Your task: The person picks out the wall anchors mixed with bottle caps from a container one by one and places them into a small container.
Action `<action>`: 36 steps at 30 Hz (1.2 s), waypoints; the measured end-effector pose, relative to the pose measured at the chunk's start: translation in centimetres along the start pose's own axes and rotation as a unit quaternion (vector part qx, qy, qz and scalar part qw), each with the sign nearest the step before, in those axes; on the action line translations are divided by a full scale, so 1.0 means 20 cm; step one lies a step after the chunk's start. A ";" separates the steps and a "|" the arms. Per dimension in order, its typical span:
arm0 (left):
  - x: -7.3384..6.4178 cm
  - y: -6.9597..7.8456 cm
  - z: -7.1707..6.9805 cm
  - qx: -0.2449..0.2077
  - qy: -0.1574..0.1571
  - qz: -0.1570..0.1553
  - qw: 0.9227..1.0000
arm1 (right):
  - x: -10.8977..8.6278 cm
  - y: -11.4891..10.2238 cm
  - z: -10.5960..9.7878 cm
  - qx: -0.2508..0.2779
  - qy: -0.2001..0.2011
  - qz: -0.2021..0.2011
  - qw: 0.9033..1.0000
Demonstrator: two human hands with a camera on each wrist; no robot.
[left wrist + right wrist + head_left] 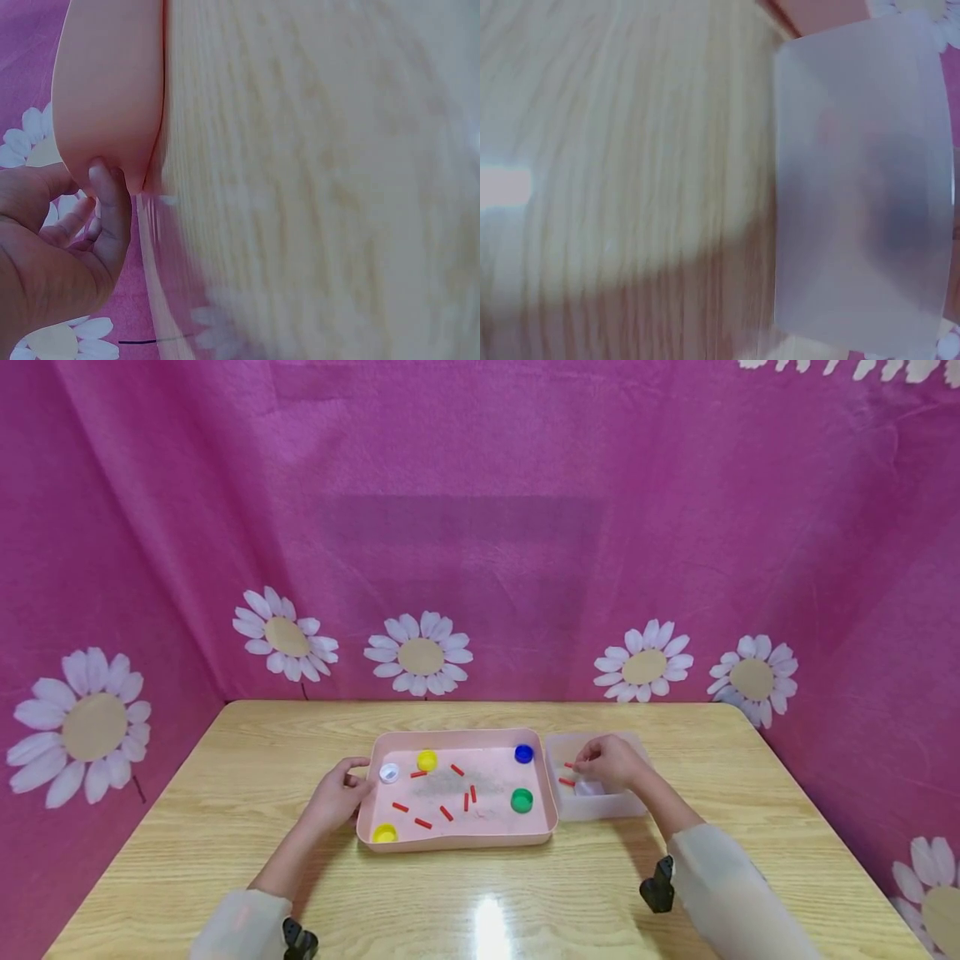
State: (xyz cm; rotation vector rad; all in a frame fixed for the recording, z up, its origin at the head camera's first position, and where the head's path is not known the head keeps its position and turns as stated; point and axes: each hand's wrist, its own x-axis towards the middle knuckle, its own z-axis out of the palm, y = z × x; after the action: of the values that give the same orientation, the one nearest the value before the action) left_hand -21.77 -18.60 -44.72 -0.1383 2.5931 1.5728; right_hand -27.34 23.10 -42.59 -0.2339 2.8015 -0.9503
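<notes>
In the head view my left hand [339,795] is at the left end of a pink tray [480,841], thumb and fingers touching its outer wall. The left wrist view shows these relaxed fingers against the end of the tray [112,75]. My right hand [611,762] reaches into a translucent plastic box [600,810] beside the tray, its fingertips pinching a short red stick [568,765]. Another red stick [567,782] lies just below it in the box. The right wrist view has mostly the box's cloudy wall [855,210], which hides the fingers.
Inside the tray lie several red sticks [446,813] and bottle caps: white [389,773], blue [523,753], green [522,801] and two yellow, one at the back [427,760]. A pale piece [589,787] sits in the box. The wooden table [420,902] meets a pink flowered curtain behind.
</notes>
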 end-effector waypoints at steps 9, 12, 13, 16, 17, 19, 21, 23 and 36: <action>-0.01 0.01 0.00 0.000 0.007 0.007 1.000 | 0.02 -0.01 0.02 0.007 -0.021 -0.008 1.000; -0.01 0.01 0.00 0.002 0.006 0.004 1.000 | 0.02 -0.01 0.03 0.001 -0.021 -0.006 1.000; -0.01 0.01 0.00 0.002 0.006 0.003 1.000 | 0.02 -0.01 0.03 -0.001 -0.021 -0.009 1.000; -0.01 0.01 0.00 0.003 0.006 0.003 1.000 | 0.02 0.00 0.03 -0.009 -0.018 -0.016 1.000; -0.01 0.01 0.00 0.004 0.006 0.003 1.000 | 0.01 0.00 0.02 -0.012 -0.019 -0.017 1.000; -0.01 0.01 0.00 0.001 0.005 0.001 1.000 | 0.01 0.00 0.01 -0.019 -0.018 -0.021 0.999; -0.02 0.01 0.00 0.001 0.004 0.000 1.000 | 0.00 0.00 0.00 -0.024 -0.021 -0.018 0.999; -0.02 0.01 0.00 0.001 0.002 -0.001 1.000 | 0.00 -0.01 -0.01 -0.030 -0.018 -0.019 0.999; -0.01 0.02 -0.01 -0.003 -0.003 -0.006 1.000 | -0.03 -0.04 -0.11 -0.034 0.016 -0.044 0.998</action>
State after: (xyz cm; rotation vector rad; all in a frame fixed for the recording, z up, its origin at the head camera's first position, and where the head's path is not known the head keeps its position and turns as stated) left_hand -21.56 -18.57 -44.28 -0.1495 2.5784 1.5731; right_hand -27.11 23.86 -40.36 -0.3583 2.8771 -0.8861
